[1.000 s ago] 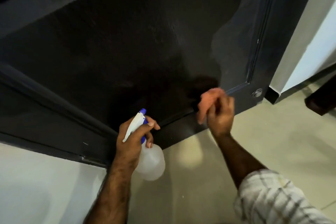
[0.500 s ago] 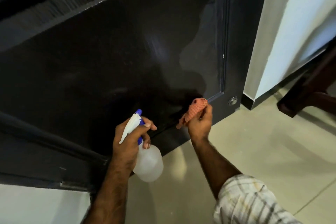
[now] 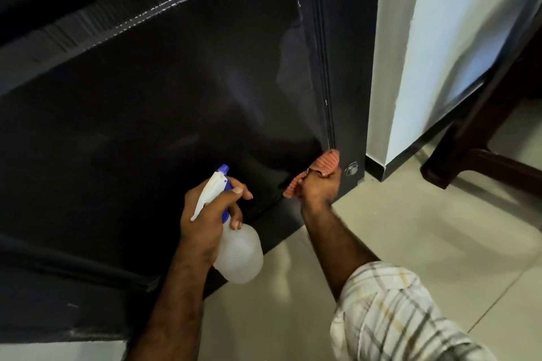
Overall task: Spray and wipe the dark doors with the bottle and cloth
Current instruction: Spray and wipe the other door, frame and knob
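The dark door (image 3: pixel 164 114) fills the upper left, its lower panel glossy with streaks. My left hand (image 3: pixel 205 214) grips a clear spray bottle (image 3: pixel 240 255) with a white and blue trigger head, nozzle pointing at the door's lower part. My right hand (image 3: pixel 319 187) holds an orange cloth (image 3: pixel 325 164) pressed against the door's bottom right corner, where the panel moulding ends, just left of a small round metal fitting (image 3: pixel 351 169).
A white wall corner (image 3: pixel 410 67) with a dark skirting stands right of the door. Dark wooden furniture legs (image 3: pixel 481 155) rest on the beige tiled floor (image 3: pixel 425 243) at the far right. A dark door frame (image 3: pixel 44 287) runs along the lower left.
My right hand has slid the cloth rightward along the door's bottom rail to the corner. The view has swung, showing more of the wall. The left hand with the bottle stayed put.
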Tool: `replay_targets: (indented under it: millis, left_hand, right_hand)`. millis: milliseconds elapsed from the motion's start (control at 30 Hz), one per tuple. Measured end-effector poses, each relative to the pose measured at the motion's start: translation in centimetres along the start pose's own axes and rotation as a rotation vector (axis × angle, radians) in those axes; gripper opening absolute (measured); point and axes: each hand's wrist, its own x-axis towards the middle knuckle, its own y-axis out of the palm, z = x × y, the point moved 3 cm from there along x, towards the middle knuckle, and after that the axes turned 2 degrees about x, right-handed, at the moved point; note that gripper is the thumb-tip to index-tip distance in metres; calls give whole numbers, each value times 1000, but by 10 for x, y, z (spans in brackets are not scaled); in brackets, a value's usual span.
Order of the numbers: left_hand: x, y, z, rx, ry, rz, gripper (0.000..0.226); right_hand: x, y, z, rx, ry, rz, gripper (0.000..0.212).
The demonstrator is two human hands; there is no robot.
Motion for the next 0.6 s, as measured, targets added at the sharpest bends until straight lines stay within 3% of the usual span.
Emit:
replay_targets:
  millis: [67,167,233,267,333,433,500,533,600]
  left_hand:
    - [3,4,-4,1,7,15,12]
    - [12,8,-10,0,14,12,12]
    - [16,10,-12,9,20,1,12]
    - [18,12,-14,4,24,-2,12]
    - [18,12,-18,-16,22,-9,12]
    - [14,12,-24,-27,-1,-7,11]
    - [13,13,-29,-19,4,7,11]
    - [15,12,-34,-13,18,11,11]
    - [18,12,-43,-6,36,8,11]
  right_hand:
    - [-1,8,30,9,46,-44,27]
    - [-22,21,123,126,-468,34,46]
    - [-34,26,163,119,-876,85,43]
    - [-32,24,164,76,-973,74,42]
    - [-8,21,117,-29,-824,31,46]
    - [12,-6,37,-33,-243,6,45]
    - [11,-7,25,30,82,-36,37]
    - [7,0,40,39,96,-59,37]
    - [-7,15,100,108,-111,-81,40]
